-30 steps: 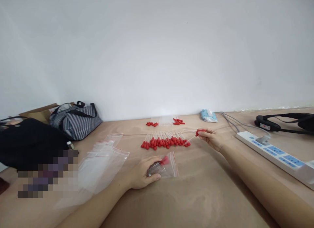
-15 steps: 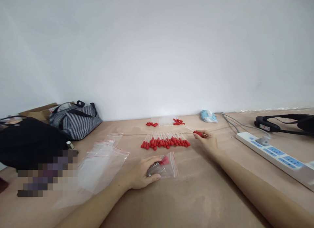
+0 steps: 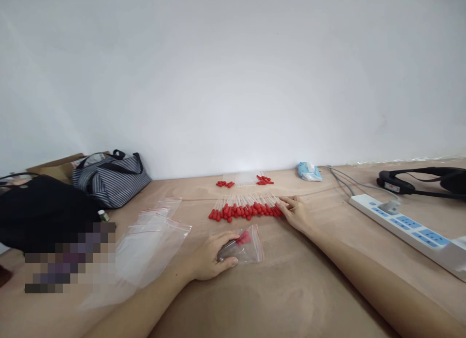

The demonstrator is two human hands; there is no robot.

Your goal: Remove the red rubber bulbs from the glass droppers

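Observation:
A row of glass droppers [image 3: 251,209] with red rubber bulbs lies side by side mid-table, bulbs facing me. My right hand [image 3: 295,213] is closed at the right end of this row, finger and thumb pinching a dropper by its red bulb; the fingers partly hide it. Nearer to me, my left hand [image 3: 213,254] grips the left part of a clear zip bag [image 3: 251,250] against the table. Several loose red rubber bulbs [image 3: 243,238] show inside that bag. Behind the row lies another clear bag [image 3: 245,179] with thin glass tubes, and red bulbs [image 3: 265,180] around it.
Flat zip bags [image 3: 149,245] are spread to the left, beside a black cloth bag [image 3: 43,207] and a striped bag [image 3: 112,180]. To the right are a white power strip [image 3: 404,221], a blue tissue pack [image 3: 308,171] and a black headset [image 3: 418,180].
My right hand has moved left and slightly toward me, bringing the dropper to the right end of the row. My left hand stays on the bag.

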